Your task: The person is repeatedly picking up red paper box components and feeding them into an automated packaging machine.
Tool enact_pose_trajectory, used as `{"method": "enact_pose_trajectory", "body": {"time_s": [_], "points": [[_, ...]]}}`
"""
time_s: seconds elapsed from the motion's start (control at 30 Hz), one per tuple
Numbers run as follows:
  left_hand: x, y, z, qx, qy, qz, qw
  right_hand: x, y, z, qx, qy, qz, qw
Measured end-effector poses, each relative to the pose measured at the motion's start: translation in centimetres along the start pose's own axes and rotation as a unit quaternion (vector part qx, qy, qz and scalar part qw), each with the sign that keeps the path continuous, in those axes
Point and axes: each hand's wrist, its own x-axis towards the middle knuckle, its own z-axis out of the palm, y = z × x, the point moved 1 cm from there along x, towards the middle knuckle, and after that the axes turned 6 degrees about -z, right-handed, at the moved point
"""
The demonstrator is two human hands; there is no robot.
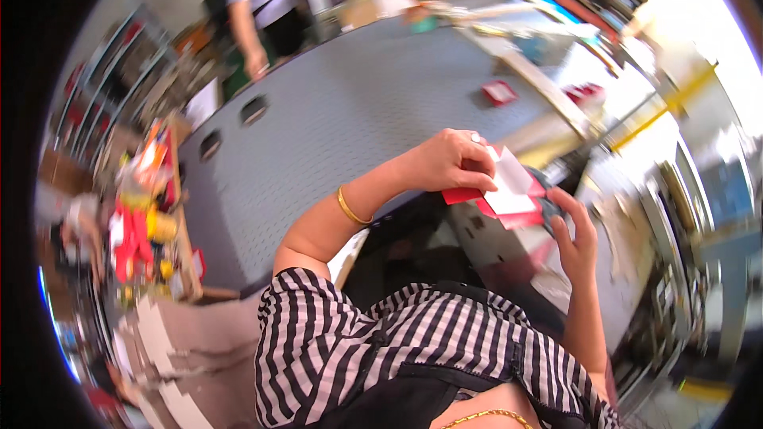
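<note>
A small red-and-white folded card box is held up in front of my body, its white inner flaps standing open. My left hand pinches its left side between thumb and curled fingers. At its right edge is my right hand, with the index finger and thumb bent around the red rim. A dark grey thing shows beside the right fingers; what it is I cannot make out. Beyond the hands, another small red-and-white box sits on the large grey work table.
Across the table stands another person, one hand at its edge. Two dark oval openings mark the table's left side. Wooden rails run along its right. Red and yellow goods are piled at left. A metal rack stands far left.
</note>
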Motion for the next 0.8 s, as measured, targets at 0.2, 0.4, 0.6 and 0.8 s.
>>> {"method": "enact_pose_trajectory", "body": {"time_s": [0.2,0.4,0.6,0.8], "points": [[11.3,13.2,12.2,0.002,-0.133,0.234,0.963,-11.1,1.1,-10.6,-0.054,0.016,0.001,0.998],[16.5,20.1,20.2,-0.11,-0.308,0.182,0.928,-20.6,-0.3,-17.6,0.128,0.086,0.124,0.98],[22.1,21.2,26.3,0.064,-0.443,0.197,0.872,-23.9,0.8,-24.5,0.12,0.132,0.186,0.966],[28.8,18.6,32.5,0.052,-0.323,0.233,0.916,-21.9,6.1,-32.7,-0.273,0.143,0.08,0.948]]}}
